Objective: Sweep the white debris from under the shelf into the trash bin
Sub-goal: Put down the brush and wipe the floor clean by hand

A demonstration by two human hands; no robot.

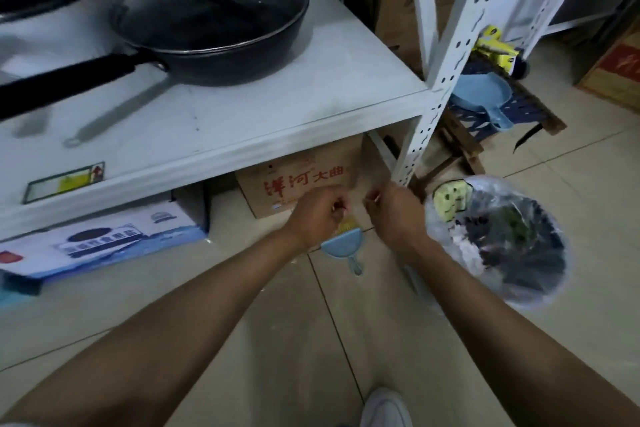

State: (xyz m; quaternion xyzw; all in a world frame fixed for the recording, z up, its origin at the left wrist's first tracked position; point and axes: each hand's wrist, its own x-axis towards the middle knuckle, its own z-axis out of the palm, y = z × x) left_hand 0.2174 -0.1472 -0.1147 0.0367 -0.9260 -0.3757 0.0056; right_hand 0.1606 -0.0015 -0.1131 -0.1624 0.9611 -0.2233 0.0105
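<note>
My left hand (317, 215) is curled around a small brush whose yellowish bristles (347, 226) stick out just above a light blue dustpan (341, 246). The dustpan lies on the floor tiles in front of the white shelf (242, 135), its handle pointing toward me. My right hand (394, 213) is close beside the left, fingers curled, and pinches a thin pale piece at its fingertips. The trash bin (498, 243), lined with a clear plastic bag and partly filled, stands just right of my right hand. Any white debris on the floor under the shelf is hidden by my hands.
A cardboard box (301, 180) with red lettering sits under the shelf behind my hands, with a flat printed box (104, 239) to its left. A lidded black pan (214, 28) rests on the shelf. A second blue dustpan (481, 94) lies on a wooden stool at right. My shoe (386, 407) is below.
</note>
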